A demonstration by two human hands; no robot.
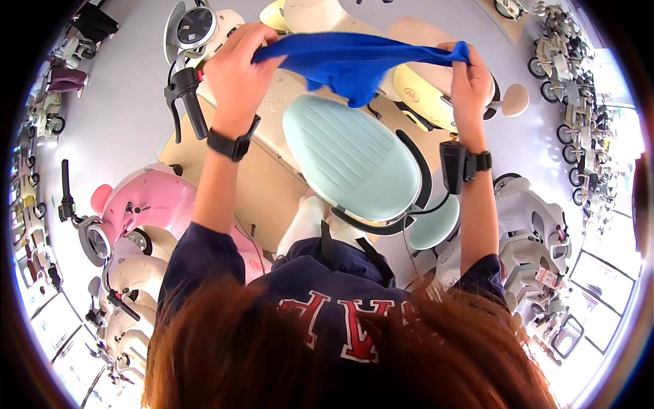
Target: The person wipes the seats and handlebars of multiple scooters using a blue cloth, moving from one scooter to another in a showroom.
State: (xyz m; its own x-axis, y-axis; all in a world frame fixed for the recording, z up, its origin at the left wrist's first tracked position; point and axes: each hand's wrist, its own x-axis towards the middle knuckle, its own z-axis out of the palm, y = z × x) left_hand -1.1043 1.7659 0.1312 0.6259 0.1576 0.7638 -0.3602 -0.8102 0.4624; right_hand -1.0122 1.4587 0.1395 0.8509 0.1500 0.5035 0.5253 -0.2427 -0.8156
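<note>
The left hand [238, 75] and the right hand [471, 88] are both up high, well apart, and each one grips an end of a blue cloth [334, 58]. The left fingers are closed on one end, and the right fingers pinch the other end, with a bit of cloth poking up over them. The cloth is in the air between the two hands. Its top edge is pulled out long, and the middle hangs down in soft folds. The low tip is by the front end of a pale green seat [354, 157], but I cannot tell if they touch. The seat has lines across it and a black bar round its back. Next to the left hand is a black handle [191, 102], with a round dial [195, 26] past it. A yellow scooter [422, 95] is behind the cloth, near the right hand. A pink scooter [153, 198] stands off to the left, and gray scooters [531, 232] stand to the right. There is a black band [233, 143] on the left wrist.
</note>
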